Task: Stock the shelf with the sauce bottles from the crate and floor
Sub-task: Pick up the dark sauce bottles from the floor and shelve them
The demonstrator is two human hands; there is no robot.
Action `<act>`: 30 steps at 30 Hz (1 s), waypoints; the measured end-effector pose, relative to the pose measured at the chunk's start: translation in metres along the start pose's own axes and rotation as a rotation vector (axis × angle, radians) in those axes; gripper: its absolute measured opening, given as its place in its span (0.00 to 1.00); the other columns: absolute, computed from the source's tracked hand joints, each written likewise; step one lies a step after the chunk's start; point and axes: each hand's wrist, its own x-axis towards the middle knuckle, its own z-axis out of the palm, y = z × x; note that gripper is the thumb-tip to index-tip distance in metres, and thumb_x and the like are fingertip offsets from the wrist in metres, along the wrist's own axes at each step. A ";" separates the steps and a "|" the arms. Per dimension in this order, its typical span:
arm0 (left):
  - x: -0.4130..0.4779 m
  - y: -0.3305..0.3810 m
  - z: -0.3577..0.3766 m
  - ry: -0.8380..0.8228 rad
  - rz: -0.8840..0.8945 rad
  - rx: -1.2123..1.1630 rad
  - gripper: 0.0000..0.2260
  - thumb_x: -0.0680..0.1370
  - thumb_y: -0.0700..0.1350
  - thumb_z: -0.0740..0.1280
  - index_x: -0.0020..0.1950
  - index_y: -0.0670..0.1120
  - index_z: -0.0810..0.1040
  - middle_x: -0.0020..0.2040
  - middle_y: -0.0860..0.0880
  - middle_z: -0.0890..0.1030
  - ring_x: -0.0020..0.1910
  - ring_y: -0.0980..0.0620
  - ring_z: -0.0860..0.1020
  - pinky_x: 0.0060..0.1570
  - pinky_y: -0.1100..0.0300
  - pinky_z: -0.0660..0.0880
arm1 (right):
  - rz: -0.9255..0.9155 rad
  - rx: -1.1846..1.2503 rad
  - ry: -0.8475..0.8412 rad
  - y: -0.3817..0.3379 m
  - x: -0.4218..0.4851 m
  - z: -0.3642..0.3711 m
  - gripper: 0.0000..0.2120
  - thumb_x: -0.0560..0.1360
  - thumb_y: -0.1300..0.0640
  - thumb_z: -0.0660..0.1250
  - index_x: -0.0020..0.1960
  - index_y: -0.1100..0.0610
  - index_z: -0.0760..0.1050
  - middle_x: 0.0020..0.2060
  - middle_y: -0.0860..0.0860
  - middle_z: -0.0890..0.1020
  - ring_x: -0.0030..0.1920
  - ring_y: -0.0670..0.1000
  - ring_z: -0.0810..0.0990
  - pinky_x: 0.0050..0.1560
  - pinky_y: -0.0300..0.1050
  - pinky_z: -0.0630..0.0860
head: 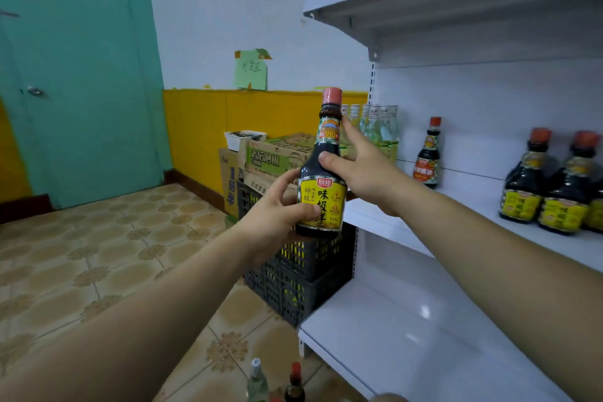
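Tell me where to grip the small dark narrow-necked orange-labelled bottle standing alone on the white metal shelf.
Grip the small dark orange-labelled bottle round its wide lower body, from the open front of the white shelf: it stands upright, clear on both sides, and the back panel closes the rear.

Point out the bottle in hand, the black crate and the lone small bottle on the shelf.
held bottle [321,206]: head view, yellow label.
black crate [288,290]: head view, lattice side wall.
lone small bottle [428,155]: head view, dark body.
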 end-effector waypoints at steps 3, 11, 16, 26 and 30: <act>0.009 -0.004 0.039 -0.042 -0.002 0.039 0.31 0.72 0.32 0.68 0.70 0.55 0.65 0.59 0.43 0.78 0.50 0.44 0.82 0.44 0.49 0.80 | -0.004 -0.037 0.077 0.003 -0.021 -0.036 0.38 0.76 0.52 0.68 0.75 0.34 0.48 0.67 0.54 0.73 0.56 0.55 0.80 0.53 0.55 0.79; 0.023 -0.022 0.120 -0.156 0.012 0.155 0.36 0.71 0.31 0.70 0.74 0.54 0.62 0.52 0.49 0.81 0.47 0.47 0.83 0.40 0.56 0.79 | 0.015 -0.196 0.185 0.014 -0.077 -0.106 0.28 0.77 0.51 0.64 0.71 0.35 0.57 0.58 0.49 0.80 0.54 0.52 0.80 0.57 0.54 0.76; 0.022 -0.036 0.154 -0.240 0.044 0.240 0.36 0.72 0.30 0.70 0.73 0.56 0.63 0.55 0.49 0.77 0.45 0.49 0.83 0.42 0.55 0.81 | 0.066 -0.245 0.275 0.027 -0.113 -0.126 0.21 0.77 0.52 0.63 0.66 0.36 0.63 0.54 0.47 0.81 0.51 0.49 0.81 0.53 0.49 0.78; 0.041 -0.079 0.232 -0.500 0.058 0.283 0.37 0.71 0.34 0.72 0.73 0.57 0.62 0.58 0.50 0.77 0.49 0.51 0.83 0.52 0.51 0.79 | 0.250 -0.305 0.524 0.054 -0.179 -0.181 0.33 0.72 0.52 0.70 0.72 0.41 0.58 0.58 0.46 0.79 0.56 0.50 0.79 0.57 0.55 0.77; 0.069 -0.094 0.263 -0.599 0.115 0.465 0.40 0.72 0.42 0.73 0.76 0.59 0.54 0.67 0.51 0.73 0.64 0.50 0.74 0.62 0.53 0.72 | 0.247 -0.338 0.610 0.065 -0.188 -0.212 0.30 0.72 0.56 0.71 0.69 0.39 0.62 0.56 0.43 0.80 0.54 0.47 0.80 0.56 0.53 0.78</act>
